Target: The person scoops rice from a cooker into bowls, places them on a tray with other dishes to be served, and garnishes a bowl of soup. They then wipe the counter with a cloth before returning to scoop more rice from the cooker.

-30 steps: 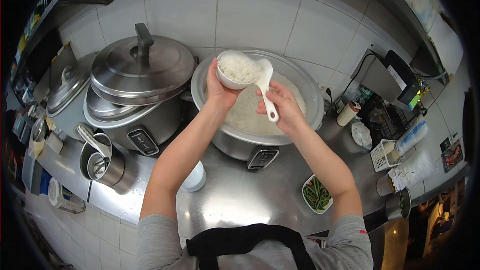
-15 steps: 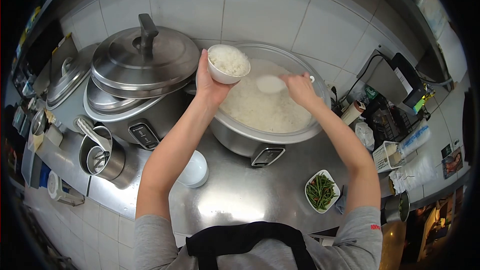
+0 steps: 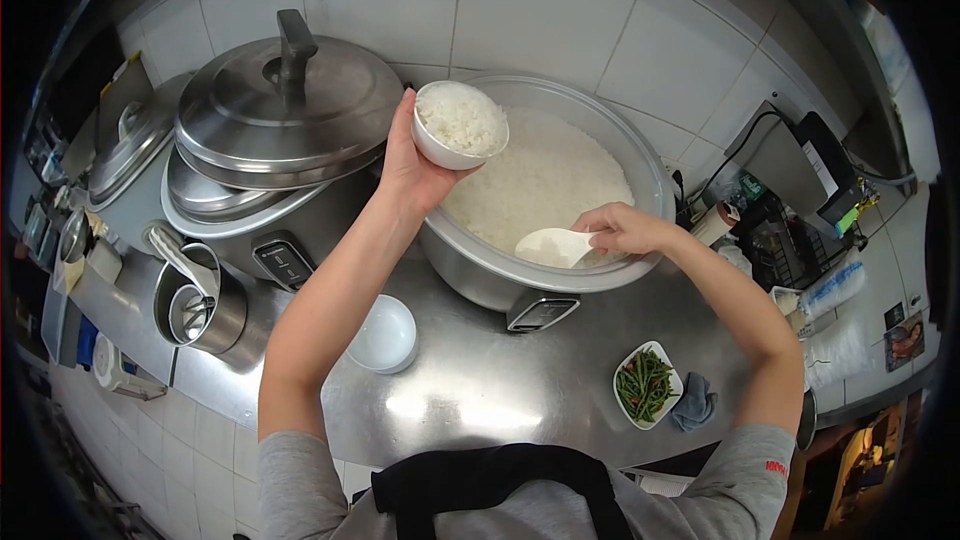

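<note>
My left hand (image 3: pixel 420 168) is wrapped round a white bowl (image 3: pixel 452 154) heaped with cooked rice (image 3: pixel 462 118), held up over the left rim of a large rice cooker (image 3: pixel 455 275). In my right hand (image 3: pixel 622 230) is a white rice paddle (image 3: pixel 553 247), its blade down at the front inner edge of the cooker. White rice (image 3: pixel 540 172) fills much of the open pot. Part of the paddle's handle is hidden by my fingers.
Left of the open cooker stands another cooker with a steel lid (image 3: pixel 290 105). A steel pot (image 3: pixel 232 312) holding utensils is before it. On the counter are an empty white bowl (image 3: pixel 386 336), a dish of green beans (image 3: pixel 648 385) and a grey cloth (image 3: pixel 696 403).
My right hand has moved the rice paddle from the middle of the pot toward its front edge. My left hand still holds the filled bowl in nearly the same place.
</note>
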Demonstrator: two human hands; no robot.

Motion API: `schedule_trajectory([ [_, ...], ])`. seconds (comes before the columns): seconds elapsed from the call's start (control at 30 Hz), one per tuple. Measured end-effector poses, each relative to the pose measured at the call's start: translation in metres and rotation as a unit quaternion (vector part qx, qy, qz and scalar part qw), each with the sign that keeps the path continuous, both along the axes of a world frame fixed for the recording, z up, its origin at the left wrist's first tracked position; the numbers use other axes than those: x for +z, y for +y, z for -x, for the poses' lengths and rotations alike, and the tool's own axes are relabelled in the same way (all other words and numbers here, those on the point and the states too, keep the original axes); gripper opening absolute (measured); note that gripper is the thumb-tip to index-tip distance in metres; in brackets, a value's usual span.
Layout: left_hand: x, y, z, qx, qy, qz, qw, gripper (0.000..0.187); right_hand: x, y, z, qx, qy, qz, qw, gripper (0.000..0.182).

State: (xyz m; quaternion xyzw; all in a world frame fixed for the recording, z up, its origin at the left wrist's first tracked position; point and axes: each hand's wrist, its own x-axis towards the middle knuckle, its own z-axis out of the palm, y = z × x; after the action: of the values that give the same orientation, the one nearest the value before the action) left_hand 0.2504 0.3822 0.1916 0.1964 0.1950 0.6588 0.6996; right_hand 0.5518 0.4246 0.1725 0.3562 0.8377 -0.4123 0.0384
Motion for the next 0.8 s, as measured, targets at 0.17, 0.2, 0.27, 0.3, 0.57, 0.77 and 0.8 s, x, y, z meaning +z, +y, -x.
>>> schedule_trajectory([
  [0.17, 0.0, -0.001, -0.001, -0.007, 0.002, 0.011, 1.0, 0.068, 0.031, 0.02, -0.005, -0.088, 0.084, 0.052, 0.991, 0.032],
  [0.2, -0.001, -0.001, -0.002, -0.01, 0.008, 0.012, 1.0, 0.067, 0.041, 0.024, -0.005, -0.125, 0.128, 0.003, 0.984, 0.032],
  [0.27, -0.004, 0.0, -0.008, -0.015, 0.014, 0.011, 1.0, 0.066, 0.06, 0.035, 0.004, -0.145, 0.131, -0.09, 0.976, 0.034],
  [0.3, -0.005, 0.0, -0.012, -0.018, 0.013, 0.014, 1.0, 0.065, 0.068, 0.034, 0.01, -0.164, 0.131, -0.181, 0.961, 0.036],
  [0.57, -0.008, 0.01, -0.043, -0.003, -0.012, 0.013, 1.0, 0.063, 0.054, -0.056, 0.085, -0.081, -0.009, -0.556, 0.827, 0.041],
  [0.77, -0.004, 0.004, -0.037, -0.043, -0.033, -0.036, 0.998, 0.061, 0.072, -0.04, 0.066, -0.144, 0.209, -0.504, 0.826, 0.047],
  [0.8, -0.004, 0.004, -0.036, -0.054, -0.014, -0.034, 0.998, 0.061, 0.076, -0.042, 0.064, -0.165, 0.191, -0.502, 0.827, 0.047],
])
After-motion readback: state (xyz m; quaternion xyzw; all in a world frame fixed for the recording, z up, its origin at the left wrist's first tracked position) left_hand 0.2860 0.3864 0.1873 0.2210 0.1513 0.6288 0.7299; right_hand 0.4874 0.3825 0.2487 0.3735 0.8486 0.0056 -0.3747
